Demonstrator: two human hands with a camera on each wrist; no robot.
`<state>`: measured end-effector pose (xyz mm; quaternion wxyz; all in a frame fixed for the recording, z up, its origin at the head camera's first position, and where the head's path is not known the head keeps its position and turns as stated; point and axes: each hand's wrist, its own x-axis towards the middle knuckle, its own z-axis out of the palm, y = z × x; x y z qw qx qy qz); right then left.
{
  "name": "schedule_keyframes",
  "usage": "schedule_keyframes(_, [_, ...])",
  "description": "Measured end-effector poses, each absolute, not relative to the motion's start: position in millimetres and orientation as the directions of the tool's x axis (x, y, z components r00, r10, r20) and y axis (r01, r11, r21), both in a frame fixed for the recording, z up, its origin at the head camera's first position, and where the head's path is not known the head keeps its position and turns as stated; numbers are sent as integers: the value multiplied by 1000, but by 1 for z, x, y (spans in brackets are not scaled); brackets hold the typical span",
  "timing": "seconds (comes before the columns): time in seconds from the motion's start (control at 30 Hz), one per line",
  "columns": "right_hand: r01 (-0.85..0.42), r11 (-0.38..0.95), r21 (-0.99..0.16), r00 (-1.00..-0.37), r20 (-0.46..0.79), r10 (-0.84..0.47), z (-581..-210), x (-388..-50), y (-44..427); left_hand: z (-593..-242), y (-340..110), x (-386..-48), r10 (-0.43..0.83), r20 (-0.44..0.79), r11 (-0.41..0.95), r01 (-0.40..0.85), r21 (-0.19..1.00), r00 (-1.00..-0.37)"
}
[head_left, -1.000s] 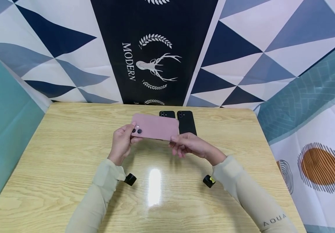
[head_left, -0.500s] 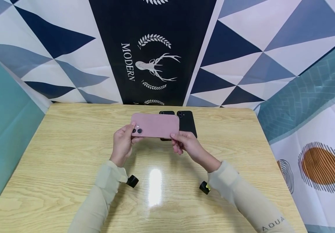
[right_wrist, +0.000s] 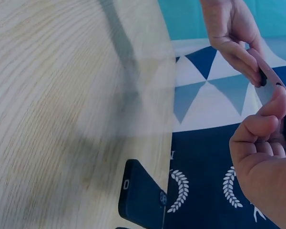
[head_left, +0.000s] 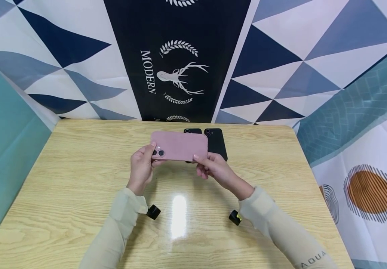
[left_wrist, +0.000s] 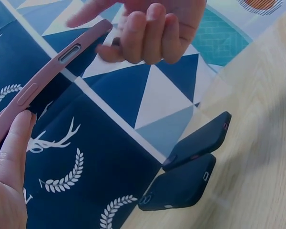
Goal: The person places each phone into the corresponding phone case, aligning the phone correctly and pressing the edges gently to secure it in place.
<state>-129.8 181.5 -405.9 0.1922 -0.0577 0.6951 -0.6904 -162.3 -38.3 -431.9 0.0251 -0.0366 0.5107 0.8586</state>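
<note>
A phone in a pink case (head_left: 180,146) is held sideways above the table, its back with the two camera lenses facing up in the head view. My left hand (head_left: 141,166) grips the camera end, thumb on the back near the lenses. At the opposite end, my right hand (head_left: 217,168) has its thumb on the back by the near corner and its other fingers curled below. The left wrist view shows the case's long side edge (left_wrist: 48,72) with a slot cut-out and a raised button cover.
Behind the pink case lie two black phones or phone cases, one mostly hidden (head_left: 193,130) and one in fuller view (head_left: 216,144), near the table's (head_left: 89,179) back edge. A patterned cloth (head_left: 260,67) hangs behind the table.
My right hand has shifted up and left, its thumb moving further onto the case's back. The pink case has tilted slightly to level. The left hand has hardly moved.
</note>
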Motion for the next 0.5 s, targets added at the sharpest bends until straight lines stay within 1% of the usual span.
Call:
schedule_keyframes(0.13, [167,75,-983,-934,-182,-307,-406,-130,178,-431,-36,-159,25,-79,-457,-82,886,-997])
schedule_keyframes(0.23, [146,73,-987,-944,-161,-290,-406,-129,176,-430,-36,-158,33,-92,-448,-97,889,-995])
schedule_keyframes(0.4, [141,42,-989,-945,-147,-291,-406,-129,175,-427,-37,-158,70,-124,-464,-142,874,-990])
schedule_keyframes(0.5, [157,-21,-987,-945,-145,-293,-407,-129,175,-424,-39,-158,115,-103,-500,-147,853,-988])
